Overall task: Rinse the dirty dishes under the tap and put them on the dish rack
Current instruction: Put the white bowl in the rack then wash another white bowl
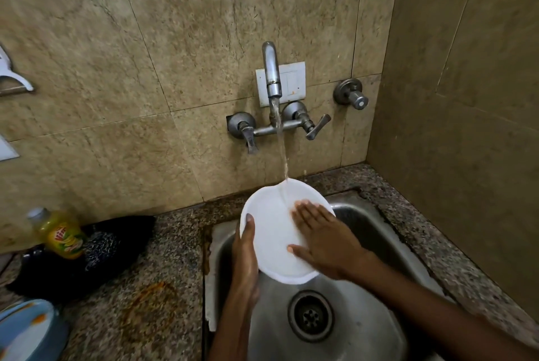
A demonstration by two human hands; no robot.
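white plate (274, 232) under running tap (271, 74) — held tilted over the steel sink (379, 232).

left hand (246, 258) gripping the plate's left rim, thumb curled over the edge; right hand (323, 241) flat on the plate's face, fingers straight and spread. stream of water (281, 144) landing on the plate's far edge. on the speckled counter (163, 287) to the left — yellow bottle (59, 232) leaning on a dark cloth (96, 249), blue plate (26, 328) at the near left corner.
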